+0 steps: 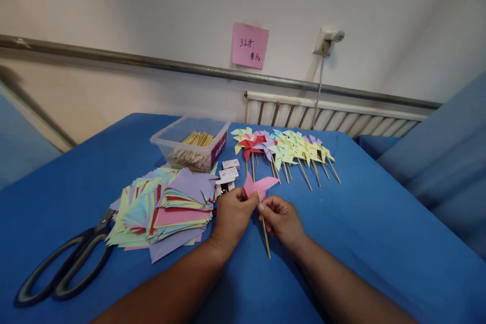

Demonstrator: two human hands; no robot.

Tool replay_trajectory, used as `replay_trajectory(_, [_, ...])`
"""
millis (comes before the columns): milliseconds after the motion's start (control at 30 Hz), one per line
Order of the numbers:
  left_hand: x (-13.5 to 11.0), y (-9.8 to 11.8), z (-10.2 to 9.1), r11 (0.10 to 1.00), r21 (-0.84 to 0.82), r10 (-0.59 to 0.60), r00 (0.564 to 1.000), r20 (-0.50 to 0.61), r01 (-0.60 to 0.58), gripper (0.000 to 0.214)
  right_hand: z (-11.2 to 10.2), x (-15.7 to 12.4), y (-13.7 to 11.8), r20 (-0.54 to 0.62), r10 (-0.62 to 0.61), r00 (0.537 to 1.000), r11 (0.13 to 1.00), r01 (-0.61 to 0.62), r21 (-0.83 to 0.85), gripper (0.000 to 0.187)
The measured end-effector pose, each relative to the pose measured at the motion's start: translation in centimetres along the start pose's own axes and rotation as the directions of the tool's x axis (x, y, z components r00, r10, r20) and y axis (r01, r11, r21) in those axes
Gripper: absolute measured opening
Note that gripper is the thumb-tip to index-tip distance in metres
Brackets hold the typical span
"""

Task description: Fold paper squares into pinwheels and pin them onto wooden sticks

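Note:
A pink paper pinwheel (pixel 264 185) is pinched in my left hand (pixel 232 217), its blades standing up past the thumb. The thin wooden stick (pixel 266 235) lies against the pinwheel's middle and slants down toward me. My right hand (pixel 283 220) grips that stick near its upper end, thumb and forefinger closed on it. Whether a pin joins stick and paper is hidden by the fingers. Just left of my left hand are small white boxes (pixel 229 173), one of them opened with dark bits inside.
Cut coloured paper (pixel 182 217) lies piled at left, beside large scissors (pixel 76 258). A clear plastic box (pixel 163 136) of wooden sticks stands behind it. Several finished pinwheels (pixel 284 154) lie at the back right of the blue-covered table (pixel 379 243). A radiator (pixel 334 116) lines the wall.

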State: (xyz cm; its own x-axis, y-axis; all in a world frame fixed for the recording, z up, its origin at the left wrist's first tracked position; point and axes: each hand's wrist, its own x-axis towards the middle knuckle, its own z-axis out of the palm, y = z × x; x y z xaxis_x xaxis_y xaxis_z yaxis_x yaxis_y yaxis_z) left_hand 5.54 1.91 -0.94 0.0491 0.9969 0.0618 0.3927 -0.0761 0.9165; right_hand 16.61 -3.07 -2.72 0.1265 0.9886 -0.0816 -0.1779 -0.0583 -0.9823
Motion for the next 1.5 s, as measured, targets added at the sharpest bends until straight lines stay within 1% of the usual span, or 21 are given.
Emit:
replay_trajectory(133, [0.0,0.0,0.0,1.000,-0.011,-0.009,1.000,0.002,0.009,0.027,0.1,0.0,0.0,-0.018,-0.005,1.000,1.000,0.005,0.013,0.039])
replay_trajectory(433, [0.0,-0.3,0.1,0.999,-0.052,-0.002,1.000,0.013,0.002,0.028,0.0,0.0,-0.1,0.003,0.012,1.000,1.000,-0.012,0.028,0.040])
replay_trajectory(733, [0.1,-0.2,0.1,1.000,-0.017,-0.005,1.000,0.008,0.005,0.027,0.0,0.1,0.1,0.004,0.018,1.000,0.999,-0.018,0.039,0.040])
replay_trajectory(900, [0.2,-0.7,0.2,0.999,-0.047,-0.015,0.999,0.037,0.017,0.028,-0.4,0.2,0.8,0.030,-0.001,1.000,0.998,-0.001,0.067,0.034])
replay_trajectory(1033, [0.1,-0.7,0.1,1.000,-0.021,-0.002,0.999,0.036,0.003,0.029,-0.7,0.3,1.3,0.051,-0.015,0.999,0.996,0.010,0.092,0.029])
replay_trajectory(1133, [0.0,-0.4,0.0,1.000,-0.001,0.007,0.999,0.033,-0.007,0.029,-0.7,0.2,1.1,0.063,-0.011,0.998,0.996,0.005,0.091,0.028])
replay_trajectory(1267, [-0.2,0.1,0.0,1.000,-0.026,-0.001,1.000,0.023,0.001,0.027,-0.5,0.1,0.5,0.071,0.006,0.997,0.998,-0.011,0.069,0.030])
replay_trajectory(1500, [-0.3,0.1,0.0,0.999,-0.034,-0.003,0.999,0.032,0.004,0.025,-0.5,0.0,0.4,0.076,0.012,0.997,0.998,-0.017,0.058,0.030])
